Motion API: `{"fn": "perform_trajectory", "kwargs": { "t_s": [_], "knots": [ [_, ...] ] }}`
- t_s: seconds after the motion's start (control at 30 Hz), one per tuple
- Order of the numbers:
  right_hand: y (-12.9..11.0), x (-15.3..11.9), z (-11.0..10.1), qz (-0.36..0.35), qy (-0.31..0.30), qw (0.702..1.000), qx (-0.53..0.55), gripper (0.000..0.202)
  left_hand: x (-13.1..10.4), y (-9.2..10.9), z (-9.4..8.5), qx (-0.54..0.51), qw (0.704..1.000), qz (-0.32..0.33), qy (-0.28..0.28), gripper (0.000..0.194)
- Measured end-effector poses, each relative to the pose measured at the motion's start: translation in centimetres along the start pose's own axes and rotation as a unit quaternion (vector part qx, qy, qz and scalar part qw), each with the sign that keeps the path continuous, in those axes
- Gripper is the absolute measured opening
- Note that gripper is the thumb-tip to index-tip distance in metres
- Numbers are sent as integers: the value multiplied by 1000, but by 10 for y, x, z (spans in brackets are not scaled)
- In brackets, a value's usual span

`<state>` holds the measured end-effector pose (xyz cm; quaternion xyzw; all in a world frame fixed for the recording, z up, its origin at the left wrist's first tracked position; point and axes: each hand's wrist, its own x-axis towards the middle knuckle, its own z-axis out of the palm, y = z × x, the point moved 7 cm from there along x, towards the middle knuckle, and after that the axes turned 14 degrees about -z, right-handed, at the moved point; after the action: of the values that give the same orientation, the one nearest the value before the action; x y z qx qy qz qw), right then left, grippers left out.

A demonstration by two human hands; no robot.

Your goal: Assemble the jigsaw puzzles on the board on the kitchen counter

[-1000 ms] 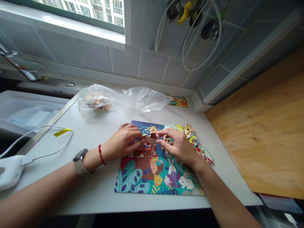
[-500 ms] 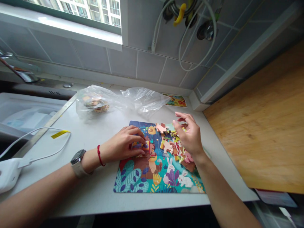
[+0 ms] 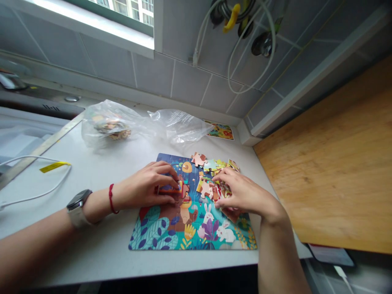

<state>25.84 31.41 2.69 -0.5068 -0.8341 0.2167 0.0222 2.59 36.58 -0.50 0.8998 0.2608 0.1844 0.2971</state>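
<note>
A jigsaw puzzle [image 3: 153, 237] with a night-forest picture of rabbits and plants lies flat on the counter. My left hand [image 3: 156, 183] rests on its left part, fingers bent and thumb apart, around an orange and red patch; whether that is a loose piece or the picture I cannot tell. Loose jigsaw pieces [image 3: 206, 188] lie heaped on the puzzle's upper right. Over this heap is my right hand [image 3: 239, 190], thumb and fingers apart, fingertips at the pieces and partly hiding them. A pink and brown piece [image 3: 199, 159] sits at the puzzle's top edge.
Behind the puzzle lies a clear plastic bag [image 3: 107, 126] with more pieces inside. A small picture card [image 3: 222, 130] is by the wall. A white cable [image 3: 58, 185] with a yellow tag crosses the left counter [image 3: 101, 253], beside the sink. A wooden board [image 3: 337, 163] borders the right.
My right hand has come down from above the heap onto the loose pieces, turning palm-down. My left hand stays in place on the puzzle. The whole view has shifted slightly.
</note>
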Motion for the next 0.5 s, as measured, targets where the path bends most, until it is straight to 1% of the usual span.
{"fn": "perform_trajectory", "kwargs": {
  "t_s": [0.07,0.2,0.37,0.5],
  "knots": [
    [1,-2,4,10,-10,1000,-18,51,0,0,-1,0,1000,1,0,22],
    [0,0,7,-4,2,1000,-25,41,0,1,-1,6,1000,0,-6,22],
    [-2,4,4,-20,29,999,-12,48,0,0,1,17,1000,-15,-20,31],
    [-14,14,2,-70,66,995,10,50,-1,1,3,18,999,-4,-28,28]
  ]
}}
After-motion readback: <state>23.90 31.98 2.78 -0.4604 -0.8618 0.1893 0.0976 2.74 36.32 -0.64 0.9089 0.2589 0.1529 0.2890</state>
